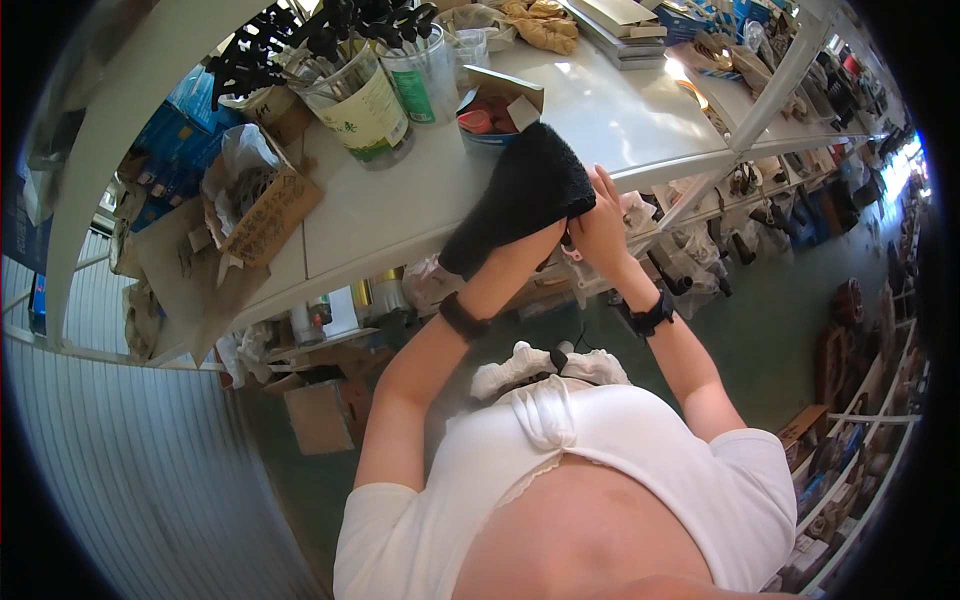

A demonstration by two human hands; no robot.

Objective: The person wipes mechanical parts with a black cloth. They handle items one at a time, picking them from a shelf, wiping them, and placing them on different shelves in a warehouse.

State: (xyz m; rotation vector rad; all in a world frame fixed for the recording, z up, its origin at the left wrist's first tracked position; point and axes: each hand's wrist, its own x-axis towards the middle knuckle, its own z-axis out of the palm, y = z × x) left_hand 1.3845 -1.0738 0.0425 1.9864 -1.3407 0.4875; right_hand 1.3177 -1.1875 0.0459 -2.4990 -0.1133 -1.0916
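Observation:
A black terry cloth [525, 187] drapes over my left hand [546, 238] in front of the shelf edge, and most of that hand is hidden under it. The cloth appears gripped there, its upper corner reaching close to the small open box. My right hand [602, 225] lies against the cloth's right edge, with fingers pointing up toward the shelf rim. Whether its thumb and hidden fingers pinch anything cannot be seen. A small pink piece [572, 253] shows just below, between the two wrists.
On the white shelf [375, 210] stand an open box with red contents [501, 124], clear plastic tubs of black-handled tools [360, 109] and a cardboard box [262, 210]. A white metal post [780, 86] rises at right. Bagged parts [697, 259] fill the lower shelf.

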